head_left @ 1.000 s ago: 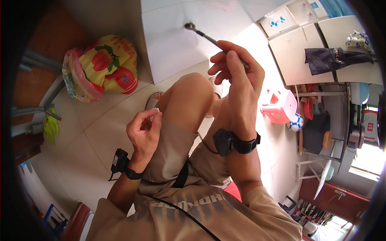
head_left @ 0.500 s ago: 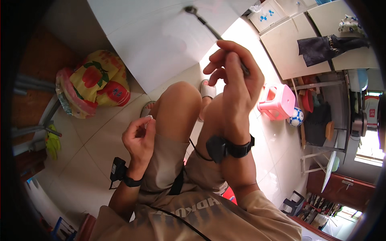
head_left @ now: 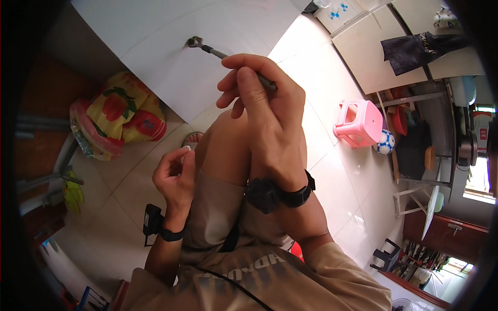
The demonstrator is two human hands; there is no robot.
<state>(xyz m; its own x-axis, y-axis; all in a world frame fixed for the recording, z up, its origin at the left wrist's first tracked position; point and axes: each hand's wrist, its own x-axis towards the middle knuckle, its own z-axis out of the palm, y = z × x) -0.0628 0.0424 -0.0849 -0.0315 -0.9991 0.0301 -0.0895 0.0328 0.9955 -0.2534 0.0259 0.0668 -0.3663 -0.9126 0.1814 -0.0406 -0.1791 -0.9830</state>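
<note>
My right hand [head_left: 264,103] is closed around the grey handle of a slim pen-like tool [head_left: 218,53]. A small rounded metallic head sits at the tool's far end, at or very close to a large white panel [head_left: 155,78]; I cannot tell whether it touches. My left hand [head_left: 175,173] rests near my left knee, thumb and fingers pinched on a small white piece [head_left: 185,148], mostly hidden by the fingers. Both wrists wear dark straps with small black boxes.
A yellow and red printed bag [head_left: 119,111] lies on the tiled floor at the left. To the right stand a pink stool [head_left: 359,123] and a blue and white ball [head_left: 384,142]. A dark cloth [head_left: 415,54] hangs over pale cabinets at the upper right.
My right hand has moved left and slightly nearer, carrying the tool's head left and down across the white panel. My left hand stays almost in place, still pinching the white piece.
</note>
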